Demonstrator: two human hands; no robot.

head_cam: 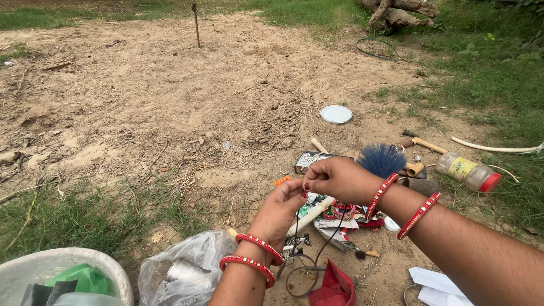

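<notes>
My left hand [280,209] and my right hand [339,179] meet in the middle of the view, fingertips pinched together on a thin black wire [331,237] that hangs down toward the ground. Both wrists wear red bangles. What exactly sits between the fingertips is too small to tell. Below the hands lies a heap of small items: red bangles [341,211], scraps of paper, a small brush [362,253] and a red cloth [335,286].
Bare sandy ground with grass around it. A blue brush [382,159], a plastic bottle with a red cap [468,171], a round white lid [336,114], a wooden-handled tool [429,145], a clear plastic bag [187,270], a white basin [56,266] and a thin stake [196,24].
</notes>
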